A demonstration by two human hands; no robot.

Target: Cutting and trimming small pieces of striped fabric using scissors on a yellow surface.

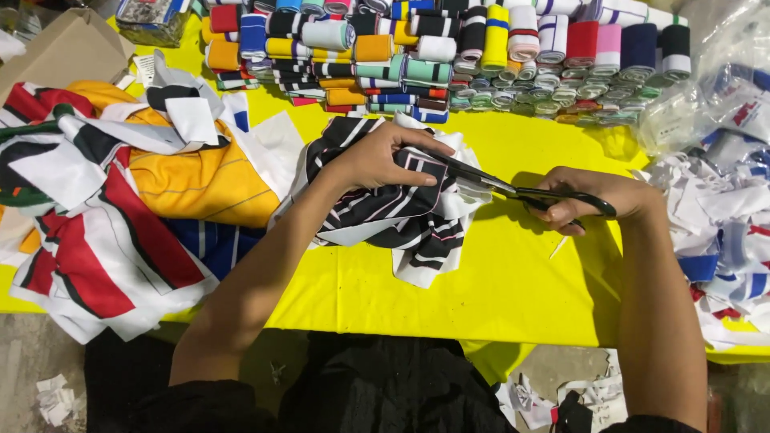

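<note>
My left hand (378,159) presses down on a bundle of black-and-white striped fabric pieces (401,220) lying on the yellow table (497,289), fingers gripping its top edge. My right hand (589,199) holds black-handled scissors (513,191), fingers through the loops. The blades point left and reach the fabric's edge right by my left fingertips.
Rows of rolled striped knit trims (449,52) in many colours fill the table's far side. A heap of yellow, red, white and black fabric (120,192) lies at left. White and blue scraps (722,232) and a clear plastic bag (714,88) sit at right. A cardboard box (64,48) stands far left.
</note>
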